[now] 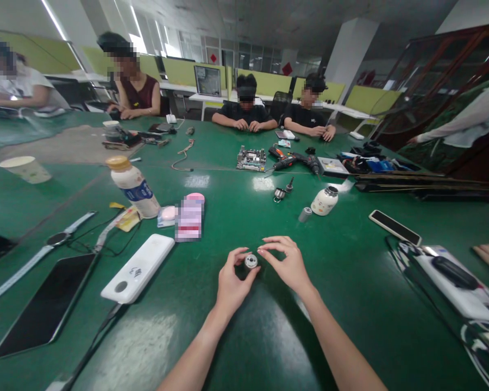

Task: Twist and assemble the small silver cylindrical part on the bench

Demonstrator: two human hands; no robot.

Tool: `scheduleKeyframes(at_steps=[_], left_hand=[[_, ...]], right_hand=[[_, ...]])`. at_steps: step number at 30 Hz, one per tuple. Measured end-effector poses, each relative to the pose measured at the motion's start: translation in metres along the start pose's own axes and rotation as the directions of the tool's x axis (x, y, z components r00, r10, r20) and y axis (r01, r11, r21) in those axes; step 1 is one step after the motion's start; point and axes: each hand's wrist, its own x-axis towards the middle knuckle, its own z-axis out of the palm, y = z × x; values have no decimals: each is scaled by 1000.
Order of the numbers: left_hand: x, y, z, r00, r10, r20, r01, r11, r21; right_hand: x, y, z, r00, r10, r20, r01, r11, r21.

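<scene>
My left hand [236, 279] grips a small round metal part [251, 262], with thumb and fingers curled about its sides. The part's silvery top face shows a centre hole and small dark spots around it. Just to its right, my right hand [285, 260] has thumb and forefinger brought together in a pinch near the part's upper edge. Whatever sits between those fingertips is too small to make out. Farther off on the green table [228, 217] lie a grey metal cylinder [305, 214], a ringed metal piece [279, 194] and a dark shafted piece [289, 185].
To the left are a white power bank [140, 269], a tablet-like black device [46, 304], a watch [57, 239] and a bottle [132, 187]. Rightward stand a white jar [325, 201] and a phone [395, 227]. Beyond lie a circuit board [251, 158] and power drills [295, 160]. Several people sit around.
</scene>
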Motion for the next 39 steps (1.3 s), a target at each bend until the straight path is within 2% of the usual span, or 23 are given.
scheduleKeyframes(at_steps=[5,8,15,19,22,25,29,33,39], left_hand=[[1,-2,0,999,30,40,-33,997,68],[1,-2,0,998,55,30,-57,995,79],[2,1,-2,997,73,33,-75,994,82],[2,1,-2,997,71,33,-73,994,83],[3,1,-2,996,78,35,-81,994,75],[3,2,-3,995,93,40,-96,993,67],[3,4,-3,992,115,42,-118,991,60],[3,5,-3,991,124,43,-126,990,61],[4,5,-3,990,138,34,-140,988,71]], right_hand=[[-2,38,-6,998,66,17,-63,989,-137],[-6,55,-4,994,88,68,-74,979,-192],[-8,65,-1,993,72,99,-62,994,-93],[-5,54,1,991,101,91,-108,992,70],[-1,32,0,993,93,66,-106,968,229],[1,5,-3,995,57,82,-78,960,270],[-1,-16,-1,990,20,140,-52,972,230],[-4,-18,6,985,23,169,-57,978,199],[-4,-18,7,990,19,139,-38,990,139]])
